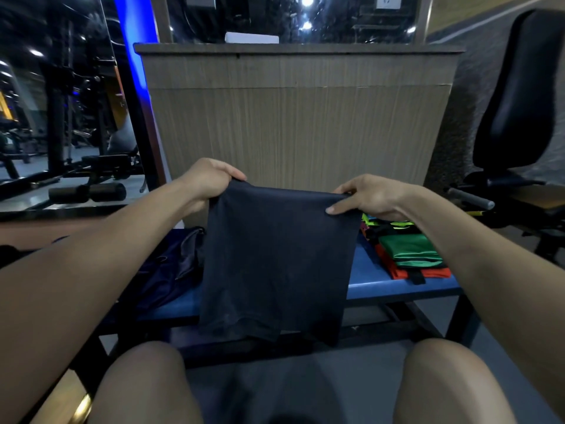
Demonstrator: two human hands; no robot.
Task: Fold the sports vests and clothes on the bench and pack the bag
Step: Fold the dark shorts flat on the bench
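A single head-worn, wide-angle view looks forward and down from a seated person's eye level. Both forearms reach in from the lower corners to mid-frame, and the knees fill the bottom edge, so the camera sits close over the lap. The blue tabletop (397,286) runs across the middle, just ahead. A wood-grain panel (296,117) fills the upper centre, facing the lens. The edges bend from lens distortion.

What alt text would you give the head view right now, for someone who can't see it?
Both hands, the left hand and the right hand, pinch the top corners of a dark navy fabric garment, holding it up over a blue padded bench. A folded stack of green, orange and yellow sports vests lies at the right, and a crumpled dark garment at the left.
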